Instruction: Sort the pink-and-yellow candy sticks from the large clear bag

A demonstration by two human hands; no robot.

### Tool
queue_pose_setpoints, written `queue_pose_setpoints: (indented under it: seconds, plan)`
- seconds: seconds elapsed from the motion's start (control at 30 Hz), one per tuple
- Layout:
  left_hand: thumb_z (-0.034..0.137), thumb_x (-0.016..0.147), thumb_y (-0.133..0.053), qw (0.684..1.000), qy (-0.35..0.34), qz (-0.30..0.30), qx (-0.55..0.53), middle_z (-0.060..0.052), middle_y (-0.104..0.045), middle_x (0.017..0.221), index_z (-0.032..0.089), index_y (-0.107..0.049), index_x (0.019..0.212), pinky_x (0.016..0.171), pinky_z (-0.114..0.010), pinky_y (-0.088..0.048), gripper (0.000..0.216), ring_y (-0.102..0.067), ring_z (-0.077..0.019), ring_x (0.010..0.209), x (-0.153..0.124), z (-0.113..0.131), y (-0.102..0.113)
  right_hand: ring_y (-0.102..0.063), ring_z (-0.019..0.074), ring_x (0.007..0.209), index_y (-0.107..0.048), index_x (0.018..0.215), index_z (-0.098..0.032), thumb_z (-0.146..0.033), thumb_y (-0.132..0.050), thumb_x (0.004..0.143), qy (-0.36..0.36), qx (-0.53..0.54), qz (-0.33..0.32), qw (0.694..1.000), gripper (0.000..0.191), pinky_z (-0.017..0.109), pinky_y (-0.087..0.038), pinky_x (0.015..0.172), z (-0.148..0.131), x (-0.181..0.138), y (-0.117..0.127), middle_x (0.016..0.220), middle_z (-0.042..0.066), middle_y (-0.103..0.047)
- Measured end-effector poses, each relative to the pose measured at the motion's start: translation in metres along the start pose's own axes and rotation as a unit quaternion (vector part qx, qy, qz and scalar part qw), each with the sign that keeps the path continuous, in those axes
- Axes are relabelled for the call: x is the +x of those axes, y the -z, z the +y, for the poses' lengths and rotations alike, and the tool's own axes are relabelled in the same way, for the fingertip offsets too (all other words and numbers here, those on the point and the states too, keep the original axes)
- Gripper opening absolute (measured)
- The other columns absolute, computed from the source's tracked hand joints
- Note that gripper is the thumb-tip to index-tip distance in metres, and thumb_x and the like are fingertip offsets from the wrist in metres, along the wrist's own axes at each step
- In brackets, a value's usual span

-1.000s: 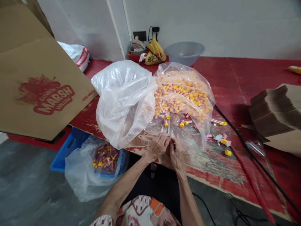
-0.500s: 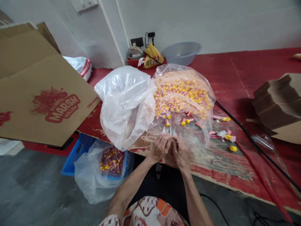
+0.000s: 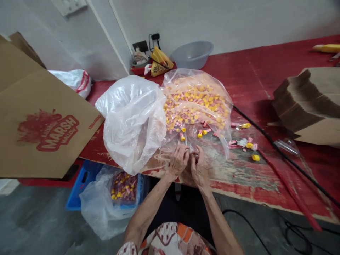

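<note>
My left hand [image 3: 178, 160] is at the table's front edge, fingers bent and pressed together over the mouth of a clear plastic bag. Just to its right, my right hand [image 3: 199, 167] has curled fingers, with a small gap between the two hands. Whatever the fingertips hold is too small or hidden to make out. Beyond them lies the clear bag [image 3: 196, 76], filled with small pink pieces with yellow caps [image 3: 199, 102]. A few loose capped pieces [image 3: 182, 136] lie near its mouth. Left of it slumps a whitish plastic bag [image 3: 130, 117].
A cardboard carton [image 3: 32, 92] leans at the left. Below it, a blue crate [image 3: 77, 191] has a bag of capped pieces inside. A basin [image 3: 192, 53] stands by the wall. At right are stacked brown cardboard [image 3: 305, 99], a black cable [image 3: 261, 132] and a red strip [image 3: 289, 191].
My hands have drawn slightly apart, from fingertips meeting to a gap between them. The view has shifted a little to the right.
</note>
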State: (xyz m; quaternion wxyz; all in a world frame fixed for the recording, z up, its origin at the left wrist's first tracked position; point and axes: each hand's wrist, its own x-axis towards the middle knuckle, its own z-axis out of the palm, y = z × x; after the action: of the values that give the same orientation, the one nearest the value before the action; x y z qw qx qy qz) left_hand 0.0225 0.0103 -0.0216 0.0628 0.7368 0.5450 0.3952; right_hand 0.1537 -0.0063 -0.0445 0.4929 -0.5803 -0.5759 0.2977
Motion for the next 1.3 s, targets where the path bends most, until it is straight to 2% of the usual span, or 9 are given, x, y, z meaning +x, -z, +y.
queue_pose_setpoints:
  seconds: [0.27,0.53,0.67,0.8,0.93,1.0,1.07,1.17,1.3]
  plan:
    - [0.029,0.116,-0.05,0.999,-0.01,-0.047,-0.004,-0.01,-0.078,0.107,0.022,-0.07,0.119,0.094,-0.039,-0.064,0.022,-0.077,-0.0234,0.102,0.003,-0.008,-0.008,-0.078,0.0265,0.112,-0.069,0.147,-0.019,-0.038,-0.049,0.109,0.015,0.007,0.006,1.0,0.047,0.044,-0.065,0.104,-0.001,0.002,-0.006,0.13,0.016,-0.08]
    - [0.045,0.116,-0.05,0.979,0.136,-0.012,-0.148,-0.004,-0.077,0.095,0.021,-0.069,0.11,0.076,-0.029,-0.061,0.031,-0.073,-0.0164,0.079,0.013,-0.013,0.0,-0.078,0.027,0.115,-0.068,0.148,-0.019,-0.035,-0.047,0.108,0.013,0.02,0.006,1.0,0.048,0.045,-0.066,0.105,-0.002,0.003,-0.009,0.133,0.016,-0.079]
    - [0.042,0.117,-0.05,0.994,0.064,0.043,-0.079,-0.009,-0.077,0.109,0.022,-0.071,0.112,0.091,-0.037,-0.064,0.029,-0.075,-0.0211,0.1,0.009,-0.007,0.002,-0.079,0.028,0.116,-0.069,0.147,-0.018,-0.032,-0.045,0.107,0.016,0.024,-0.003,1.0,0.048,0.046,-0.066,0.106,-0.003,0.003,-0.011,0.134,0.017,-0.079]
    - [0.04,0.118,-0.046,0.999,-0.003,-0.004,-0.045,-0.011,-0.078,0.111,0.023,-0.072,0.115,0.098,-0.042,-0.064,0.031,-0.076,-0.0233,0.106,0.007,-0.002,-0.002,-0.077,0.0275,0.126,-0.071,0.143,-0.02,-0.034,-0.045,0.109,0.02,0.034,0.006,0.999,0.045,0.047,-0.063,0.113,-0.003,0.004,-0.013,0.14,0.016,-0.078]
    - [0.046,0.116,-0.052,0.985,0.103,-0.039,-0.134,-0.009,-0.08,0.108,0.021,-0.072,0.119,0.086,-0.035,-0.065,0.032,-0.077,-0.0201,0.092,0.022,-0.006,0.001,-0.076,0.0279,0.127,-0.068,0.147,-0.018,-0.032,-0.043,0.11,0.025,0.029,0.015,0.999,0.047,0.048,-0.063,0.113,-0.004,0.004,-0.014,0.141,0.017,-0.077]
    - [0.047,0.115,-0.054,0.969,0.167,-0.034,-0.181,-0.008,-0.081,0.105,0.02,-0.071,0.125,0.077,-0.031,-0.064,0.034,-0.076,-0.0183,0.084,0.028,-0.01,0.006,-0.076,0.0278,0.127,-0.067,0.149,-0.018,-0.03,-0.042,0.11,0.025,0.029,0.017,0.999,0.048,0.047,-0.063,0.114,-0.005,0.004,-0.013,0.139,0.017,-0.078]
    - [0.048,0.115,-0.054,0.965,0.183,-0.013,-0.187,-0.008,-0.081,0.107,0.02,-0.071,0.128,0.077,-0.031,-0.064,0.035,-0.076,-0.0182,0.084,0.028,-0.011,0.009,-0.076,0.0269,0.128,-0.068,0.149,-0.018,-0.03,-0.042,0.11,0.022,0.028,0.021,0.999,0.048,0.047,-0.062,0.115,-0.006,0.004,-0.013,0.137,0.016,-0.078]
    - [0.047,0.116,-0.051,0.986,0.111,0.01,-0.125,-0.01,-0.08,0.113,0.021,-0.071,0.124,0.086,-0.034,-0.065,0.034,-0.077,-0.0196,0.092,0.017,-0.008,0.007,-0.075,0.0255,0.13,-0.067,0.151,-0.017,-0.031,-0.042,0.111,0.021,0.026,0.03,0.999,0.049,0.045,-0.062,0.116,-0.005,0.004,-0.013,0.139,0.016,-0.078]
    - [0.038,0.118,-0.047,0.999,-0.006,-0.013,-0.038,-0.01,-0.079,0.111,0.022,-0.072,0.12,0.095,-0.038,-0.064,0.03,-0.077,-0.0218,0.102,0.003,-0.007,-0.004,-0.077,0.0261,0.127,-0.069,0.15,-0.016,-0.031,-0.044,0.112,0.027,0.036,0.039,0.998,0.048,0.045,-0.064,0.113,-0.001,0.003,-0.015,0.141,0.017,-0.078]
